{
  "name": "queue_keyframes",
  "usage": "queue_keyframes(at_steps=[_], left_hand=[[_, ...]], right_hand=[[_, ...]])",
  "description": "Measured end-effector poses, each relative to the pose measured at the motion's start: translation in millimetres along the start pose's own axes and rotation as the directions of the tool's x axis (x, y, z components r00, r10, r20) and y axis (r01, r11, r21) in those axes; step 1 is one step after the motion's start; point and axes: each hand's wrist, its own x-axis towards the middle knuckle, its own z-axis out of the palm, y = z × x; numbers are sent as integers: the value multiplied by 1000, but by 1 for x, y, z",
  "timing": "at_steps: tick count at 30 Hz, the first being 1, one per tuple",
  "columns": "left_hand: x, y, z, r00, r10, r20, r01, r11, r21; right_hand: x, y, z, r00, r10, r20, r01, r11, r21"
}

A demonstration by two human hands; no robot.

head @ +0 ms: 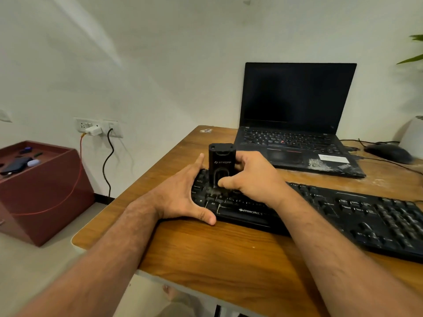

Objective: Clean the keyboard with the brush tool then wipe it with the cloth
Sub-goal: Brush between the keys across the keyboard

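Observation:
A black full-size keyboard (pixel 357 216) lies across the wooden desk (pixel 229 252). My right hand (pixel 251 177) grips a black block-shaped brush tool (pixel 221 162) upright, its bristle end down on the keys at the keyboard's left end. My left hand (pixel 183 193) holds the keyboard's left edge, fingers along the far side and thumb at the near front corner. No cloth is in view.
An open black laptop (pixel 295 120) with a dark screen stands behind the keyboard, and a black mouse (pixel 389 153) lies to its right. A maroon box (pixel 39 191) with small items stands on the floor at the left. Wall sockets (pixel 98 128) with cables hang behind it.

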Motion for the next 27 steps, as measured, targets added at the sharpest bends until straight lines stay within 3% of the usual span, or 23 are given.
queue_keyframes(at_steps=[4, 7, 10, 16, 22, 27], left_hand=[[-3, 4, -1, 1000, -30, -1, 30, 998, 53], [-3, 6, -1, 1000, -16, -12, 16, 1000, -15], [1, 11, 2, 1000, 20, -11, -21, 997, -70], [7, 8, 4, 999, 43, -7, -44, 998, -36], [9, 14, 3, 991, 132, -23, -133, 986, -99], [6, 7, 4, 999, 17, -32, -17, 1000, -2]], right_hand=[[12, 4, -17, 996, 69, -52, -69, 998, -9], [8, 9, -13, 998, 58, 8, -59, 995, 78], [5, 12, -8, 998, 43, -35, -38, 990, 139], [20, 9, -3, 991, -15, -132, -1, 993, -121], [19, 7, 3, 998, -27, -65, 20, 995, -98], [26, 12, -3, 981, 13, -193, -32, 995, -91]])
